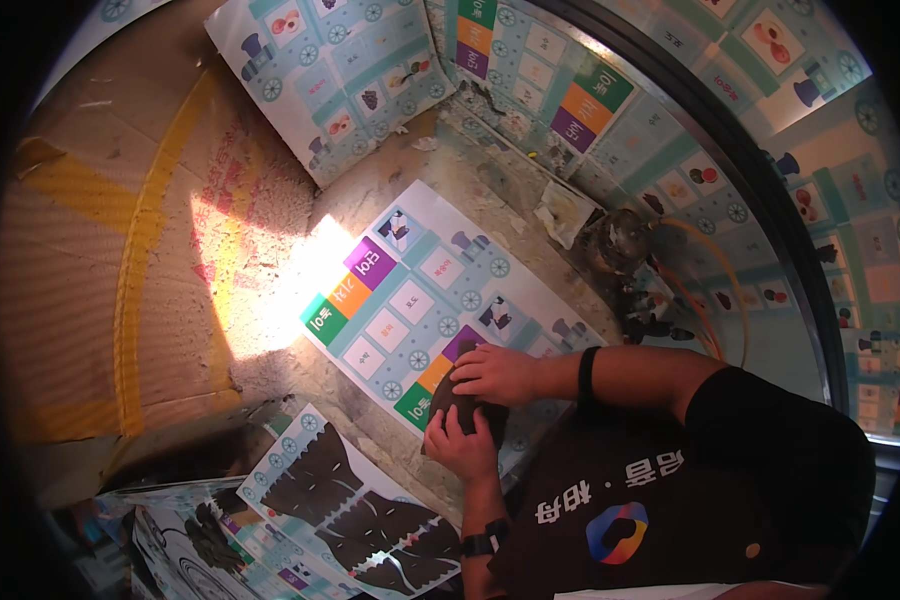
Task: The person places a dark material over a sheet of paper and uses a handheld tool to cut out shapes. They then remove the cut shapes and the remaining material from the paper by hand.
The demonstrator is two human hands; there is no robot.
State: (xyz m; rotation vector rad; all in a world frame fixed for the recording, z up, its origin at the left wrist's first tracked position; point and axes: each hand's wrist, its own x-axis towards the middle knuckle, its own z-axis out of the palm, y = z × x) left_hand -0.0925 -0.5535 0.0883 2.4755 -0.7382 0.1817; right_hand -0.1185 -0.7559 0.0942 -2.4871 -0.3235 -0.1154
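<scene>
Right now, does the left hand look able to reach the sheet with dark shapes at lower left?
Probably yes: the left hand appears near the sheet with dark shapes, with nothing seen standing between them, though it would first have to leave the dark piece it touches.

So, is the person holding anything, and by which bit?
The right grip touches a dark brown piece near its top in the picture; the left grip touches it lower down. I can't tell whether it's really held or just pressed.
</scene>
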